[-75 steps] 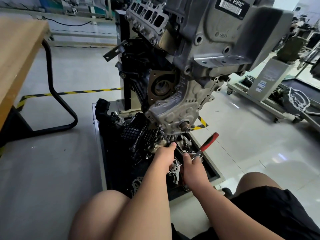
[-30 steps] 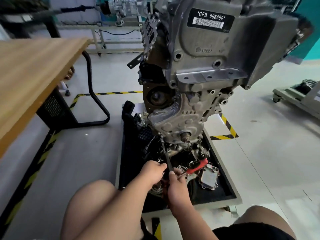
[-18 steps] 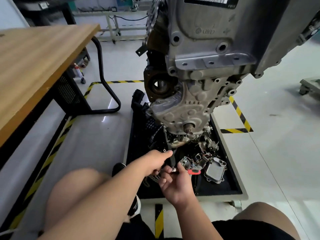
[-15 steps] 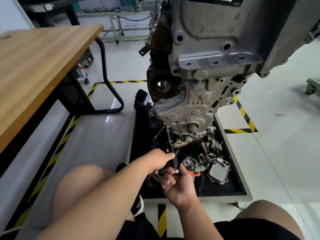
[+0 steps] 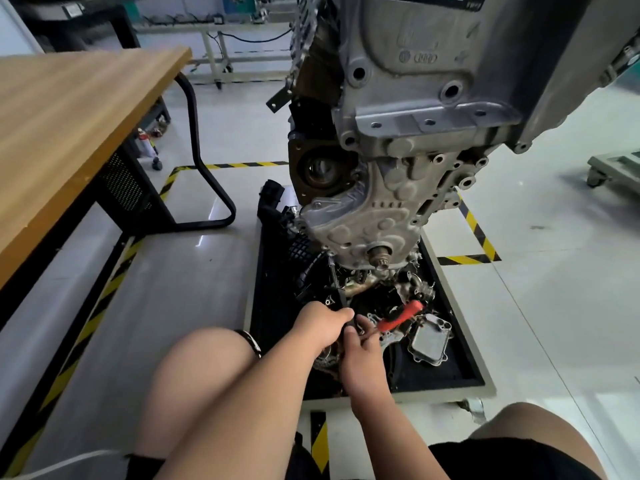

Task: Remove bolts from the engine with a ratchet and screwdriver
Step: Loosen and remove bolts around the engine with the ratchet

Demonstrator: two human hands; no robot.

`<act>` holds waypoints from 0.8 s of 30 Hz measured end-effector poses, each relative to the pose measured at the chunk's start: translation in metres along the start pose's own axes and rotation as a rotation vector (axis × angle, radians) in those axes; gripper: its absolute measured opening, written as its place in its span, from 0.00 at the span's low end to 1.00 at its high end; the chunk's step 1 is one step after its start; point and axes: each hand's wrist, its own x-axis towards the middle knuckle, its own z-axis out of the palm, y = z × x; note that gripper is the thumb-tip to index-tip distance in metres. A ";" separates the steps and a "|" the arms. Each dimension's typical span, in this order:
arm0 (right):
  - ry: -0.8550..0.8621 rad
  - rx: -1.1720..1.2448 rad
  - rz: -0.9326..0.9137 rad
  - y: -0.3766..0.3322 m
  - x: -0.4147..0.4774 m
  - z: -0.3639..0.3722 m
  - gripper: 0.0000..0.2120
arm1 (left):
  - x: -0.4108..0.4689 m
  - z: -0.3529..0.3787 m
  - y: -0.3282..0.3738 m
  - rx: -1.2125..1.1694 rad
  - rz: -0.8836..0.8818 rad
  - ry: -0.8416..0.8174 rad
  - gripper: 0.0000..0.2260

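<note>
Your left hand (image 5: 322, 327) is closed around the black handle of the screwdriver (image 5: 341, 297), whose thin shaft rises to the lower edge of the engine (image 5: 398, 150). Your right hand (image 5: 360, 346), touching the left, has its fingers curled on the near end of the ratchet (image 5: 401, 315). Its red handle points away to the right over loose metal parts (image 5: 429, 341). Both tools sit low beneath the engine, above the black tray (image 5: 273, 306) on the floor. A wooden table (image 5: 69, 116) stands to the left, well apart.

Bright even light; floor (image 5: 194, 271) glare; edges warped.
</note>
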 end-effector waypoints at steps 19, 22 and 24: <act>-0.226 0.982 0.518 0.000 0.010 -0.005 0.23 | -0.009 0.000 0.001 -0.184 -0.061 -0.147 0.20; -0.278 1.044 0.553 0.002 0.012 -0.008 0.26 | -0.007 0.002 0.000 -0.150 -0.029 -0.115 0.17; -0.291 1.003 0.557 0.003 0.012 -0.005 0.26 | -0.005 0.001 -0.001 -0.128 -0.005 -0.072 0.16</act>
